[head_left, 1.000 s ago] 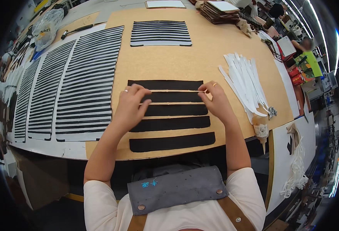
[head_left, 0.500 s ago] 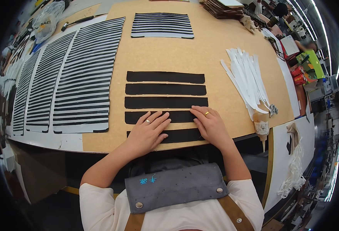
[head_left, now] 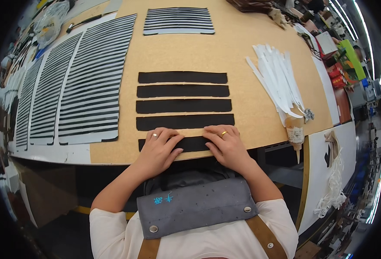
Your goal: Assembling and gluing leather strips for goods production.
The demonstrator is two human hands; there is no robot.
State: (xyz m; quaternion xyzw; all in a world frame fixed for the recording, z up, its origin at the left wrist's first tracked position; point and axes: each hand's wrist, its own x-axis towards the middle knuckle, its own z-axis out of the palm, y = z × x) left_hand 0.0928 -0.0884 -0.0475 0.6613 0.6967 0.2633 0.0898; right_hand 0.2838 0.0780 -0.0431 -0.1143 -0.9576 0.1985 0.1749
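Five black strips: in the head view, they lie one beyond another on the tan board, with its bare surface showing between them.
Nearest strip: closest of the five to the tan board's near edge; its middle shows between my hands, and its left end peeks out past my knuckles.
Left hand: half-curled over the strip's left part, fingertips by its far edge, thumb toward its near edge; whether I pinch or merely press, I can't say.
Right hand: bent the same way over the right part, hiding that end; its hold is just as unclear to me.
Straightening the strip: that is how I judge this step; I'd use light, equal pressure and move both ends together, so neither swings out of line.
Flatness: the strip looks thin, so pushing inward could buckle it; smoothing outward from the middle seems safer.
Long axis: left to right across my body, roughly along the tan board's near edge and parallel to the other four; the lens bends edges, so I wouldn't trust a slight skew.
Strip ends: one points toward the tan board's left side, the other toward its right; I see no mark of a front.
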